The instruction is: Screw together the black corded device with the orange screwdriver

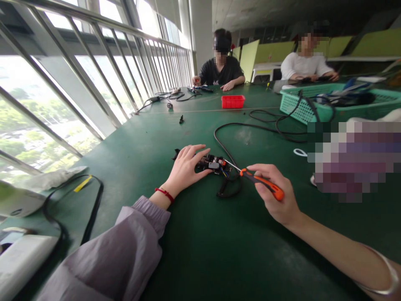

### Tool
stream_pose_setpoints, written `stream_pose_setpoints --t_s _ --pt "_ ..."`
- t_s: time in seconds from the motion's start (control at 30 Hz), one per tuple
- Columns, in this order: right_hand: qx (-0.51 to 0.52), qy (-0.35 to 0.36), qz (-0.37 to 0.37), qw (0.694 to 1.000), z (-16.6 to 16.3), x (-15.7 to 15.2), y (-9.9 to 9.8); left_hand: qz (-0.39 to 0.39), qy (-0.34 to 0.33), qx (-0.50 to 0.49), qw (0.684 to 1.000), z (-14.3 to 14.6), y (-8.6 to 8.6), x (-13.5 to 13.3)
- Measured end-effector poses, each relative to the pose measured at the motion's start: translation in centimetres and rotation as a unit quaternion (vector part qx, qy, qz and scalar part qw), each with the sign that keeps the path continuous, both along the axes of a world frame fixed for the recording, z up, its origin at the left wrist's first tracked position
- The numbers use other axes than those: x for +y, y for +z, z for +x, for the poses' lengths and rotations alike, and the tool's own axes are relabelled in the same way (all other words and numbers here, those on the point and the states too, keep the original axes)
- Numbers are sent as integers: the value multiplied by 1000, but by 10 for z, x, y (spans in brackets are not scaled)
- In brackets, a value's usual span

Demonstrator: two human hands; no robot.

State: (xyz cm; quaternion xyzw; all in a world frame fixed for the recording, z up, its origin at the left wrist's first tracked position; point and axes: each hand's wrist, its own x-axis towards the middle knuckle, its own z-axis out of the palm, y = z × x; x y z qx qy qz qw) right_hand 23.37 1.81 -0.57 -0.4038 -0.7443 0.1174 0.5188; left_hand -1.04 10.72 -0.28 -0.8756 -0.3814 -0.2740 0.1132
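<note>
A small black device [214, 165] with exposed inner parts and thin coloured wires lies on the green table. My left hand [187, 166] rests over its left side, thumb and fingers closed around it and holding it down. In my right hand [280, 196] is an orange and black screwdriver [263, 183], gripped by the handle. The metal shaft points left, its tip at the right end of the device; whether it sits in a screw is too small to tell. A black cable [232, 124] runs from the device across the table.
Beyond the device stand a red plastic box [232, 102] and a small black part [181, 119]. At right is a teal basket [351, 110] holding tools and cables. A black strap [97, 200] lies left. Two people [222, 67] sit across the table. Metal railing [115, 46] lines the left side.
</note>
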Motion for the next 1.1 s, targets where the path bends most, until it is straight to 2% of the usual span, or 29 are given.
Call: stream_pose_setpoints --t_s 0.13,0.23,0.33,0.6,0.83,1.1 --pt "14 2 33 999 -4 -4 0 -69 17 12 997 -3 -4 6" --pt "-14 22 38 999 -7 -6 3 -81 41 20 996 -1 -4 5" --pt "-29 37 39 998 -9 -8 5 -71 68 25 995 2 -3 3" --pt "-27 23 32 999 -8 -7 5 -41 112 38 992 6 -4 -1" --pt "-21 18 1 1000 -8 -6 3 -25 125 51 990 10 -3 -4" --pt "-24 16 -1 1000 -7 -7 4 9 147 89 985 11 -1 -6"
